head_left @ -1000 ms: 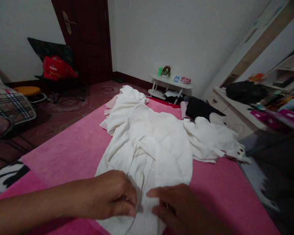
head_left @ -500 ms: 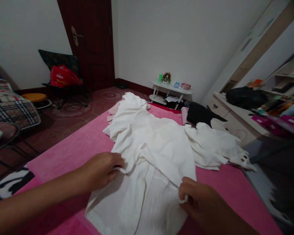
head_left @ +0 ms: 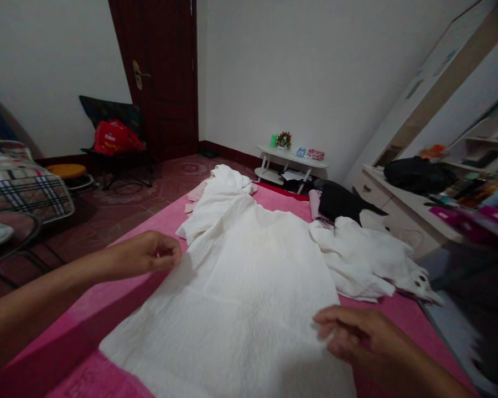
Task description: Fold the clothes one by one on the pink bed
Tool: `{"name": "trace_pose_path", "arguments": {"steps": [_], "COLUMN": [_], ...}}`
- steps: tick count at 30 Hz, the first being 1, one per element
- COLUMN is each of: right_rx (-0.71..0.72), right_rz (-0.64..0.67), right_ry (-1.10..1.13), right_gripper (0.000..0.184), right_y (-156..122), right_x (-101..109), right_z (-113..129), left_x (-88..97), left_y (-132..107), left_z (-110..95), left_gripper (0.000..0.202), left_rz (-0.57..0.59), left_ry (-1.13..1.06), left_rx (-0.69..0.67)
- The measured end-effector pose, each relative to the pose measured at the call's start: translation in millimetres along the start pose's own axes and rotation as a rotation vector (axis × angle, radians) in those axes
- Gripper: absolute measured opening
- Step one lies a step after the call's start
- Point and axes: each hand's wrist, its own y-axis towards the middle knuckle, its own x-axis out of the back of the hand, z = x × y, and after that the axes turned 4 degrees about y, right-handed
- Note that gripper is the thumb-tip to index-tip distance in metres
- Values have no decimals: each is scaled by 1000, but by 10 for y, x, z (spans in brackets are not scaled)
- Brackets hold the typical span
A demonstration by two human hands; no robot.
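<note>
A white crinkled garment point(head_left: 249, 287), seemingly a shirt, lies spread almost flat on the pink bed cover point(head_left: 149, 309). One sleeve point(head_left: 222, 193) stretches to the far left; the other sleeve point(head_left: 357, 254) lies bunched on the right. My left hand point(head_left: 160, 254) hovers just off the garment's left side, its fingers loosely curled with nothing in them. Over the right edge is my right hand point(head_left: 352, 331), fingers apart and slightly blurred, holding nothing. Whether its fingertips touch the cloth I cannot tell.
Dark folded cloth point(head_left: 348, 204) sits at the bed's far right corner. Beyond stands a small white table point(head_left: 292, 155) with several items. A cluttered dresser point(head_left: 410, 215) flanks the bed on the right. At the left are a chair with a red bag point(head_left: 118, 138) and an orange stool point(head_left: 66, 170).
Both hands have let go of the garment. Its folded, bunched lower part now lies smoothed out and wider. My left hand has moved left and up, my right hand slightly right.
</note>
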Motion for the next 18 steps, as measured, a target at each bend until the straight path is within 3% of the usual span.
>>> {"name": "trace_pose_path", "arguments": {"steps": [3, 4, 6, 9, 11, 15, 18], "right_rx": [193, 258, 337, 356, 359, 359, 367], "right_rz": [-153, -193, -248, -273, -300, -377, -375], "right_ry": [-60, -81, -107, -152, -211, -281, -280], "right_gripper": [30, 34, 41, 41, 35, 26, 24], "right_y": [510, 676, 967, 1272, 1388, 1460, 1445], "right_x": [-51, -90, -200, -400, -509, -601, -596], "right_z": [88, 76, -8, -189, -277, -325, -322], "left_x": [59, 64, 51, 0, -41, -79, 34], "left_y": [382, 478, 608, 672, 663, 637, 687], "left_z": [311, 417, 584, 646, 590, 516, 578], "left_gripper": [42, 53, 64, 48, 38, 41, 47], "left_rz": [-386, -463, -452, -209, -135, -202, -386], "left_ry": [22, -7, -124, -286, -332, -419, -545], "left_rx": [97, 145, 206, 162, 116, 166, 273]}}
